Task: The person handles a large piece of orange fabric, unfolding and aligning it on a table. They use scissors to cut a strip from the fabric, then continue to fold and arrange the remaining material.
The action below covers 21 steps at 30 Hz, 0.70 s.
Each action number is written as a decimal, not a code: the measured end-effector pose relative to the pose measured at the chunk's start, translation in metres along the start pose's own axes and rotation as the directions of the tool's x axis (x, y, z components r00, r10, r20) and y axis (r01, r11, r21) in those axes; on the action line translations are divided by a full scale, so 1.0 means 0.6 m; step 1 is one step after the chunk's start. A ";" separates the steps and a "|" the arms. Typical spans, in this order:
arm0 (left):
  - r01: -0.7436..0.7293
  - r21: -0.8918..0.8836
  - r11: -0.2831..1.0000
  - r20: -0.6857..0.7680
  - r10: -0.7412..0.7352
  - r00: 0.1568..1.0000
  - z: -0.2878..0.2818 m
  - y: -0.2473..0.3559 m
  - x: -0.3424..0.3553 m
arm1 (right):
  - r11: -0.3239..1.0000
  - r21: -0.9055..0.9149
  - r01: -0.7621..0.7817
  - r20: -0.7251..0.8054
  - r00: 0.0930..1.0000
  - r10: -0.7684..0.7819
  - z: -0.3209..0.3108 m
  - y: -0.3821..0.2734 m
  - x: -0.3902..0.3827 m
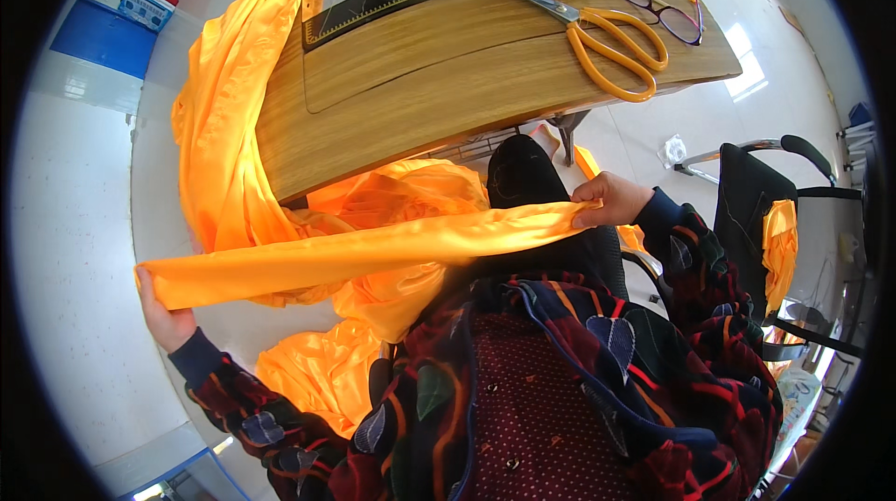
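Spanning the top, the wooden counter [420,81] stands with orange cloth [219,146] draping its left end and heaping below; in front of its near edge, a long orange strip [373,254] stretches between left grip [168,319] and right grip [611,200], each pinching one end; scissors [570,14], then eyeglasses [655,4], rest on the counter's right
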<state>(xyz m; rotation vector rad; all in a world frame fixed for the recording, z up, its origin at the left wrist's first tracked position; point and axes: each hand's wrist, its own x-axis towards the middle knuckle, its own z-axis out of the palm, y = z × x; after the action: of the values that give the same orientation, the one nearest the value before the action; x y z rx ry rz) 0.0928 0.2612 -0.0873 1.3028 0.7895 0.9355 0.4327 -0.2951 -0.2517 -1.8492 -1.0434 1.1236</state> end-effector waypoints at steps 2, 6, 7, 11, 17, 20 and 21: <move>-0.012 0.013 1.000 -0.041 0.013 0.999 -0.039 0.011 0.023 | 0.999 -0.012 -0.035 0.016 0.999 0.036 -0.004 0.000 -0.001; -0.032 0.005 0.999 -0.088 0.032 0.996 -0.138 0.034 0.062 | 0.999 -0.040 -0.015 -0.004 1.000 0.015 -0.009 0.003 -0.007; -0.035 0.001 0.999 -0.095 0.035 0.995 -0.167 0.039 0.071 | 1.000 -0.022 -0.018 -0.010 1.000 0.018 -0.011 0.005 -0.010; -0.030 0.015 0.999 -0.201 0.032 0.979 -0.297 0.054 0.098 | 0.999 -0.046 -0.005 -0.044 0.999 0.003 -0.026 0.018 -0.023; -0.034 0.014 0.999 -0.408 0.037 0.912 -0.423 0.058 0.113 | 0.926 0.361 -0.108 -0.003 0.993 0.117 -0.030 0.020 -0.027; -0.020 0.053 0.998 -0.627 0.048 0.777 -0.383 0.046 0.095 | 0.902 0.425 -0.077 0.019 0.997 0.076 -0.027 -0.001 -0.028; 0.078 0.255 0.964 -0.697 0.127 0.706 -0.352 0.044 0.082 | 0.898 0.438 -0.046 0.028 0.999 0.038 -0.025 -0.009 -0.026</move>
<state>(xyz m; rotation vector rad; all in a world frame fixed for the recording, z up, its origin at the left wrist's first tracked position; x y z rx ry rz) -0.0784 0.3974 -0.0845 1.1637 1.5514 1.4257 0.4404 -0.3091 -0.2363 -1.5051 -0.6877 1.2831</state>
